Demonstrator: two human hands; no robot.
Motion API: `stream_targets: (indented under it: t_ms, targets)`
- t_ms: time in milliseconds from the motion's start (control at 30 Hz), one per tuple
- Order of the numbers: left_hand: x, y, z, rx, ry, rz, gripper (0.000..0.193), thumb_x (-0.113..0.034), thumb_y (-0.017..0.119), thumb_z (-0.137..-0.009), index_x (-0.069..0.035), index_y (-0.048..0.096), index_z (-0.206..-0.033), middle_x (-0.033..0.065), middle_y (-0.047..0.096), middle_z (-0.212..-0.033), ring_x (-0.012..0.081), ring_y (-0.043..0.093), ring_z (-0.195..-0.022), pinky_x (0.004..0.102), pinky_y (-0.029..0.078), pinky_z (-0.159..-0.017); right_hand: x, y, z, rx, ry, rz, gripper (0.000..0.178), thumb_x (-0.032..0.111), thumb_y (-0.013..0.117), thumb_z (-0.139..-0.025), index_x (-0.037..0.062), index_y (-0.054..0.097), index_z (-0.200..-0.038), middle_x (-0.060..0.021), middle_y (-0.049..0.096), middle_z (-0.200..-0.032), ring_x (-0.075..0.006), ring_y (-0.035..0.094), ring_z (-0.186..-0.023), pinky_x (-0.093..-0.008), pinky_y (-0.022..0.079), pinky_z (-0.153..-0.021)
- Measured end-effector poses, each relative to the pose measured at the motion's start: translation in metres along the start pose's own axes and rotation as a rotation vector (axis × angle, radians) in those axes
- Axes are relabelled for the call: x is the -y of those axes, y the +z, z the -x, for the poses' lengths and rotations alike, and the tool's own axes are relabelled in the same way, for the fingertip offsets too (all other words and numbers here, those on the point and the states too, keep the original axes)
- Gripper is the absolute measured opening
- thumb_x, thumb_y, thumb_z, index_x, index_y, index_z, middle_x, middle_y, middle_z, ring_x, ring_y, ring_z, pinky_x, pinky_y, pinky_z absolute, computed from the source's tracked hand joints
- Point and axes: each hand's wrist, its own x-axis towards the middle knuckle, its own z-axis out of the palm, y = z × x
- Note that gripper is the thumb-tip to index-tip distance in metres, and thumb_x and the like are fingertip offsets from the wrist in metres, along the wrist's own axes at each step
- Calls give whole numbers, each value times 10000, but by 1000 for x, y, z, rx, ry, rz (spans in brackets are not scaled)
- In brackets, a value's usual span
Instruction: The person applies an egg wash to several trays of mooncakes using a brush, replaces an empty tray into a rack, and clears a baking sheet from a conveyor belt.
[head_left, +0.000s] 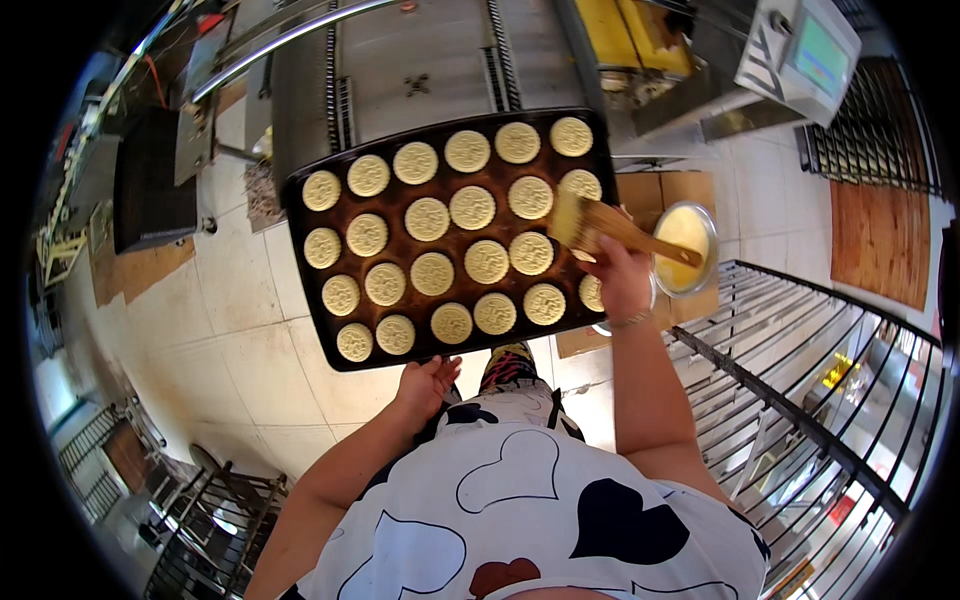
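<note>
Though ornate, pastry markings [432, 273] illegible

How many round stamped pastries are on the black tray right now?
24 pastries on the black tray: four left-to-right rows of six. At the right end, the brush and right hand partly cover some, hiding most of the one in the third row from the far edge.
</note>
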Motion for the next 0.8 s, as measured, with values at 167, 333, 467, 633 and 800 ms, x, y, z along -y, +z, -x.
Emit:
stream_targets:
  t_ms: [167,333,467,633,800]
  targets:
    - [-56,-48,27,52,-130,-699,179,-133,473,-908,26,511,-982,166,624,-893,243,638,-802,349,516,-750,-48,152,-27,256,-135,16,438,62,585,-831,27,464,-1251,-76,595,-1050,-157,623,-801,-260,563,-547]
    - [-60,-170,16,-128,161,-767,203,-80,543,-817,17,526,-995,114,599,-831,201,620,-714,299,507,-632,-84,217,-49,248,-156,199,430,59,576,-827,-12,466,-1237,-98,587,-1043,-163,620,-816,-265,562,-511]
    - [-60,-231,31,-312,117,-651,227,-64,565,-797,-34,515,-1016,80,594,-862,175,618,-704,271,438,-601,-92,164,-108,-141,-541,830,341,157,653,-750,-73,601,-997,-119,648,-828,-183,644,-664,-360,539,-508]
    - [-45,-282,53,-386,26,-628,231,-64,563,-804,-34,509,-1026,78,592,-888,174,621,-720,280,443,-619,-10,118,-118,-254,-420,619,284,94,552,-820,-120,561,-1006,-160,649,-860,-223,662,-667,-295,567,-487]
    - [-51,-282,58,-388,23,-599,230,-84,571,-817,-34,509,-1032,78,597,-905,173,621,-743,286,447,-639,-89,238,-63,90,-273,546,451,102,610,-797,-5,489,-1219,-136,641,-916,-169,650,-683,-285,565,-499]
